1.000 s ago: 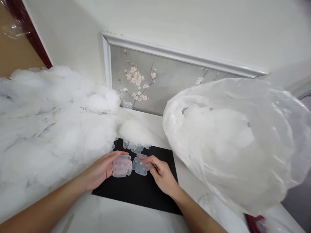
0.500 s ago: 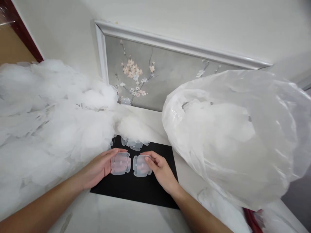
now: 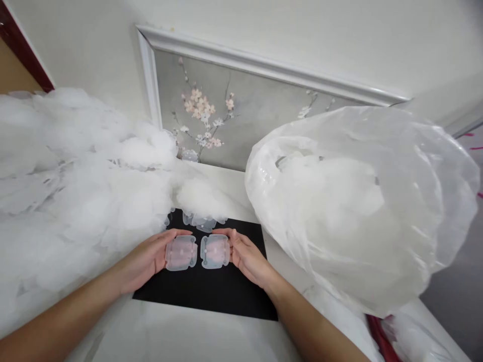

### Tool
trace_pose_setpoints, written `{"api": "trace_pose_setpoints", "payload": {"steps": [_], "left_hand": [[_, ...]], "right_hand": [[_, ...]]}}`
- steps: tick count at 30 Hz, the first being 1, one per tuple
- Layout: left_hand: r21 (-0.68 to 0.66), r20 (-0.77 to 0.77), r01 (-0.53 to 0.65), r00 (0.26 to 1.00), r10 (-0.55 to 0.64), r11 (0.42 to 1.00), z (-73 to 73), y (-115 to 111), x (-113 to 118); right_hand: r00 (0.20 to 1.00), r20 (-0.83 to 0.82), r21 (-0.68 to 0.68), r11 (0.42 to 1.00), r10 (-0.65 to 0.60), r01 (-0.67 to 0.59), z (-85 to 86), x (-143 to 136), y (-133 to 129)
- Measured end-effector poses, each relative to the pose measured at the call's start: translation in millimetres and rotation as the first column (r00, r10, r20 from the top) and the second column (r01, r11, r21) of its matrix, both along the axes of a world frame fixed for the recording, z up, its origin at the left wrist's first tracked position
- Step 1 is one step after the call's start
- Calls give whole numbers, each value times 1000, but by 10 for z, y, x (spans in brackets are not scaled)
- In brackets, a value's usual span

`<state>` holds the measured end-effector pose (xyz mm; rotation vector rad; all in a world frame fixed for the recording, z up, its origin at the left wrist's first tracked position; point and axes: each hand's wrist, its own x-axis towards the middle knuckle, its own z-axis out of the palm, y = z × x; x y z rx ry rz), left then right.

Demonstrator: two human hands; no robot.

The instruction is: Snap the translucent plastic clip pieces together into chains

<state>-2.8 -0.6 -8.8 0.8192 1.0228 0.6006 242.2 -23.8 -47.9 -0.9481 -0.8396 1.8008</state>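
Observation:
Over a black mat (image 3: 204, 296) I hold two small translucent plastic pieces, squarish with notched edges and small round bosses. The left translucent plastic piece (image 3: 181, 253) rests on the fingers of my left hand (image 3: 153, 259), which show through it. A matching right translucent plastic piece (image 3: 215, 251) lies on the fingers of my right hand (image 3: 247, 256), with the thumb near its outer edge. A narrow gap separates the pieces. Behind them, several similar plastic pieces (image 3: 204, 222) lie at the mat's far edge, partly under white fluffy material.
A large heap of translucent pieces and white fluff (image 3: 83, 191) fills the left side. On the right stands an open clear plastic bag (image 3: 407, 211) holding more white material. A framed blossom panel (image 3: 256, 110) is on the wall behind the pale tabletop (image 3: 181, 332).
My right thumb has shifted off the face of the right piece toward its outer edge, and that piece now lies flatter on my fingers. The view has shifted slightly.

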Motion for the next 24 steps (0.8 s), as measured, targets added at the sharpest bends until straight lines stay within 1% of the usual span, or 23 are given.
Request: {"api": "trace_pose_setpoints", "payload": {"steps": [5, 12, 21, 24], "left_hand": [[-3, 1, 9, 1000, -9, 1000, 30, -14, -3], [1, 23, 25, 999, -25, 1000, 17, 1, 1], [-18, 9, -13, 1000, 14, 1000, 56, -20, 22], [-15, 35, -12, 999, 12, 1000, 28, -23, 19]], "right_hand": [[1000, -16, -2, 1000, -16, 16, -20, -3, -1], [1000, -23, 14, 1000, -7, 7, -16, -2, -8], [1000, 14, 18, 1000, 10, -10, 8, -11, -24], [999, 25, 29, 999, -25, 24, 8, -21, -27]]}}
